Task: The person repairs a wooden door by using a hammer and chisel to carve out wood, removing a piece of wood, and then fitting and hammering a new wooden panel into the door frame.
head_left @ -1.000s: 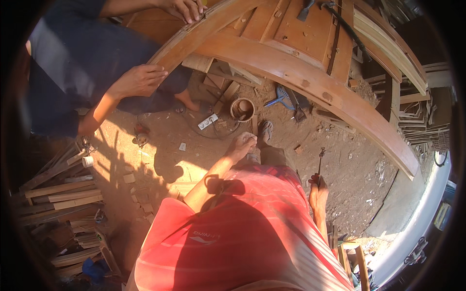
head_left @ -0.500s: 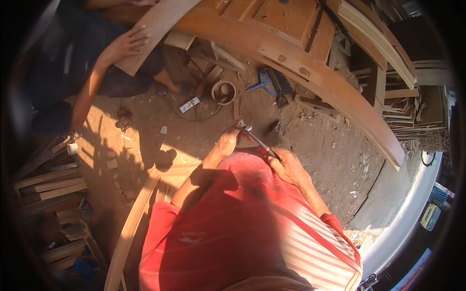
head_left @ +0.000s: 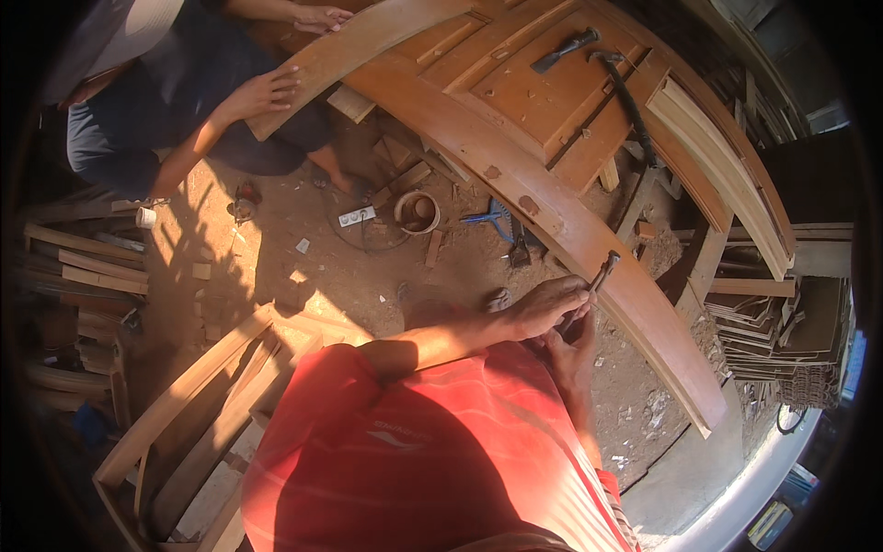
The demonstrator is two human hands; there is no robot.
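My left hand (head_left: 550,308) reaches across to the right, closed around a slim tool (head_left: 603,269) that points up and away, its small dark metal end uppermost. I cannot make out its exact kind. Just below, my right hand (head_left: 572,351) is closed, its fingers close against the left hand; whatever is in them is hidden. The tool's tip appears in front of the long curved reddish-brown rail (head_left: 515,189) of a panelled wooden door (head_left: 497,92). On the door rest a short dark-handled tool (head_left: 564,51) and a hammer with a long black handle (head_left: 629,106).
At the upper left, a person's hands (head_left: 267,92) rest on a curved board (head_left: 354,46). The dirt floor holds a bucket (head_left: 417,212), a white power strip (head_left: 357,216) and a blue-handled tool (head_left: 487,221). A curved wooden frame (head_left: 179,396) stands left of me; thin panels (head_left: 782,322) are stacked right.
Both my hands have moved right, towards the door's rail. The slim tool, earlier angled up-left from my right hand, now sticks up-right from my left. More of the door shows.
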